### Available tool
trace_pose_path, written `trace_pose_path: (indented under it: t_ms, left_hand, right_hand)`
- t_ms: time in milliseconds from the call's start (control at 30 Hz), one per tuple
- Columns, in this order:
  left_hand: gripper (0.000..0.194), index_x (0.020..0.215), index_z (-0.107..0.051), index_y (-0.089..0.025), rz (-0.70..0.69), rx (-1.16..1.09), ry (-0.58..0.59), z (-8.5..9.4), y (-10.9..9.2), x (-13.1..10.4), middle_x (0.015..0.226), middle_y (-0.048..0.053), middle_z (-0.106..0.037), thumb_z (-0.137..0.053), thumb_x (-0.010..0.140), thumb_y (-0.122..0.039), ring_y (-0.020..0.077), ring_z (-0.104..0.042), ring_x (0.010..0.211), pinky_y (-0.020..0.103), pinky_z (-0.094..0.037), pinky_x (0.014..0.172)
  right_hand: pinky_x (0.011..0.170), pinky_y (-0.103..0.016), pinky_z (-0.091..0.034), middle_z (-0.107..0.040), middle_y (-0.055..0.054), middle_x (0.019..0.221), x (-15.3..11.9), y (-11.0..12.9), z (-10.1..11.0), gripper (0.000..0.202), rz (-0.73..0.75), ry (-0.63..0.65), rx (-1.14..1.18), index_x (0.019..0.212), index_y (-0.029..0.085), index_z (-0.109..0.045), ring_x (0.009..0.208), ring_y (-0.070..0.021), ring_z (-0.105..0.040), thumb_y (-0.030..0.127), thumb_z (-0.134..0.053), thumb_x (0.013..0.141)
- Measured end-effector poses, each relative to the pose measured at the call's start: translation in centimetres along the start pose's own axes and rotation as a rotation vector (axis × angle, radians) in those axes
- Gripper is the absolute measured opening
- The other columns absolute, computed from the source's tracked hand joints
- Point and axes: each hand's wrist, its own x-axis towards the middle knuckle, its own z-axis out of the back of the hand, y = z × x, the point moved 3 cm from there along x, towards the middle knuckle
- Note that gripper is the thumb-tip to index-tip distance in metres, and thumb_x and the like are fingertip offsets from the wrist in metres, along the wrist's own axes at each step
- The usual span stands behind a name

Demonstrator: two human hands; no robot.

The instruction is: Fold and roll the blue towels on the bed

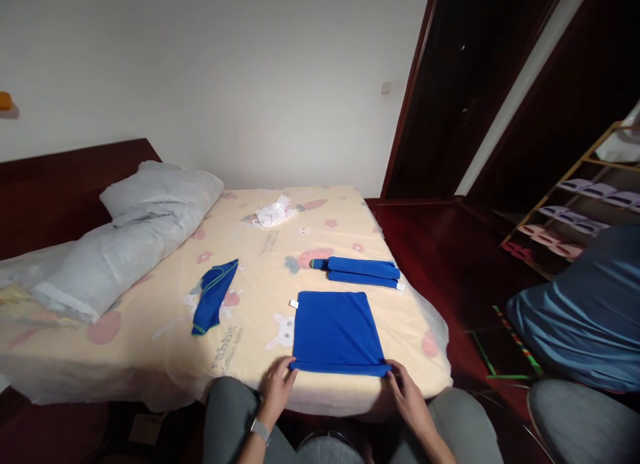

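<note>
A blue cloth with a white tag on its left edge lies flat on the bed, its near edge turned up in a narrow fold. My left hand pinches the left end of that fold. At the right end, my right hand grips the other corner between thumb and fingers. Just beyond lies a folded blue cloth strip with a white tag at its right end. To the left rests a blue piece with green edging, loosely bunched; its exact kind I cannot tell.
The bed has a cream patterned sheet. A grey covered bundle lies at its left, and a crumpled white plastic bag farther back. Right of the bed are a shoe rack, a blue-draped shape and a grey stool.
</note>
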Motion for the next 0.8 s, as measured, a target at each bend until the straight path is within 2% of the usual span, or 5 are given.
trace_pose_path:
  t_ms: [100, 200, 300, 500, 800]
  left_hand:
    - [0.029, 0.117, -0.067, -0.025, 0.108, -0.076, 0.030, -0.5, 0.7, -0.1, 0.111, 0.007, -0.076, -0.054, 0.098, -0.041, 0.0219, -0.074, 0.098, 0.034, -0.062, 0.085]
    - [0.031, 0.118, -0.066, -0.024, 0.145, -0.093, 0.045, -0.8, 1.0, -0.1, 0.112, 0.008, -0.075, -0.050, 0.099, -0.043, 0.0224, -0.074, 0.101, 0.036, -0.061, 0.088]
    - [0.032, 0.117, -0.066, -0.024, 0.130, -0.077, 0.037, -0.8, 0.9, 0.0, 0.113, 0.009, -0.075, -0.045, 0.101, -0.042, 0.0237, -0.073, 0.104, 0.039, -0.060, 0.092]
    - [0.036, 0.128, -0.061, -0.023, 0.034, 0.034, 0.020, -0.4, 0.3, 0.2, 0.123, 0.011, -0.072, -0.040, 0.103, -0.038, 0.0261, -0.070, 0.113, 0.045, -0.058, 0.096]
    - [0.031, 0.121, -0.063, -0.024, 0.001, 0.178, -0.009, -0.1, -0.6, 0.1, 0.096, 0.006, -0.076, -0.046, 0.102, -0.041, 0.0242, -0.074, 0.090, 0.040, -0.060, 0.083]
  right_hand:
    - [0.099, -0.039, -0.056, -0.073, -0.008, 0.123, -0.2, -0.4, -0.1, 0.056, -0.041, 0.004, 0.061, 0.124, 0.022, -0.065, 0.112, -0.0289, -0.069, 0.061, -0.059, 0.084]
    - [0.102, -0.039, -0.054, -0.074, -0.008, 0.120, -0.2, -1.1, -0.2, 0.055, -0.085, 0.019, 0.113, 0.118, 0.022, -0.069, 0.115, -0.0298, -0.068, 0.063, -0.061, 0.082]
    - [0.108, -0.042, -0.051, -0.075, -0.010, 0.120, 0.0, -1.7, -0.2, 0.054, -0.099, 0.014, 0.124, 0.110, 0.021, -0.074, 0.120, -0.0323, -0.065, 0.065, -0.057, 0.083]
    - [0.112, -0.048, -0.048, -0.074, -0.011, 0.122, 0.2, -1.9, -0.5, 0.059, -0.088, -0.045, 0.093, 0.114, 0.021, -0.075, 0.122, -0.0337, -0.064, 0.067, -0.054, 0.085]
    - [0.106, -0.047, -0.051, -0.075, -0.010, 0.119, -0.2, -0.6, -0.6, 0.053, -0.031, -0.041, -0.016, 0.115, 0.022, -0.072, 0.117, -0.0324, -0.067, 0.063, -0.049, 0.092]
